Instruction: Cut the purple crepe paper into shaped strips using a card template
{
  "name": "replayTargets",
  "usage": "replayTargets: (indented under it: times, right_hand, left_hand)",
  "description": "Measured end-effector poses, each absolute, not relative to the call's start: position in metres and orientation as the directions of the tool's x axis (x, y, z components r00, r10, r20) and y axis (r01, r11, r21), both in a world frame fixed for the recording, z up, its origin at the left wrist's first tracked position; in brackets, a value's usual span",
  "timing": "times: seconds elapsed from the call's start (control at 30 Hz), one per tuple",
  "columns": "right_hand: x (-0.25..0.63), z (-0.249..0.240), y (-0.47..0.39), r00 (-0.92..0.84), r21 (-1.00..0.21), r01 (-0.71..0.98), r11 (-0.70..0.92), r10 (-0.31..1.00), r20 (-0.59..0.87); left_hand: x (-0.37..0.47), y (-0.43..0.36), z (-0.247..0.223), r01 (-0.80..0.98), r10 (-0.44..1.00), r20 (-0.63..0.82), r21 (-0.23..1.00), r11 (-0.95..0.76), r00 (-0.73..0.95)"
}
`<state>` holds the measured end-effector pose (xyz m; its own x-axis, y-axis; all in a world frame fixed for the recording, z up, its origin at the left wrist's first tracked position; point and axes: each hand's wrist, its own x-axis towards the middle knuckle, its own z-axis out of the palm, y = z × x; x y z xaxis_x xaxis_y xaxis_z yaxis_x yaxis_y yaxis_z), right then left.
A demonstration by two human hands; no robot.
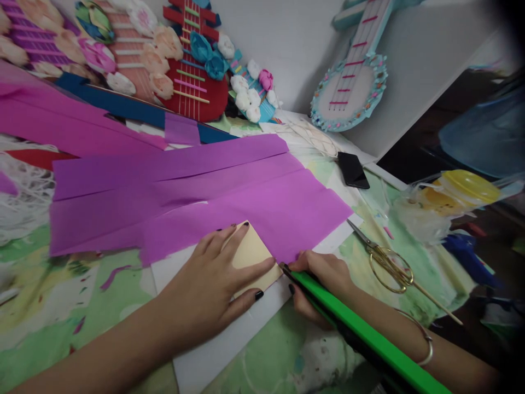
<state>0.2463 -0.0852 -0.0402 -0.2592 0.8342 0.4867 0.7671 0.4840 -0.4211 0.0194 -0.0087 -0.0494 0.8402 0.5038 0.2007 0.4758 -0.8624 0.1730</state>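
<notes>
Two bare hands meet at centre frame: the left hand (209,276) presses, fingers spread, on a cream card (255,249); the right hand (328,273) grips a long green-and-black tool (353,312), slanting from lower right, tip at the card's right corner, beside purple paper (246,205).

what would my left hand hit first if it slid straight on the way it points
Most likely the purple paper, just past the cream card under your left hand. It looks fairly flat, though depth is hard to judge.

Black nail polish (258,295), slim silvery bracelet (429,346)
</notes>
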Motion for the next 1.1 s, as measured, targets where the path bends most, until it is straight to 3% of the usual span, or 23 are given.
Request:
replayTargets:
  times: [0.2, 0.7, 1.1]
  right_hand:
    - [0.246, -0.0403, -0.0865, -0.235, -0.413, 0.772, 0.482, 0.821, 0.52]
    - [0.248, -0.0402, -0.0901, -0.229, -0.467, 0.771, 0.433, 0.872, 0.432]
    - [0.2479, -0.0384, -0.0891, -0.273, -0.461, 0.737, 0.494, 0.842, 0.466]
  left_hand:
    - [0.0194, -0.0094, -0.0497, 0.476, 0.51, 0.212, 0.191, -0.858, 0.834]
    - [0.0192, -0.0092, -0.048, 0.474, 0.512, 0.205, 0.208, -0.856, 0.834]
    - [0.0194, -0.0101, -0.0464, 0.488, 0.522, 0.189, 0.199, -0.85, 0.832]
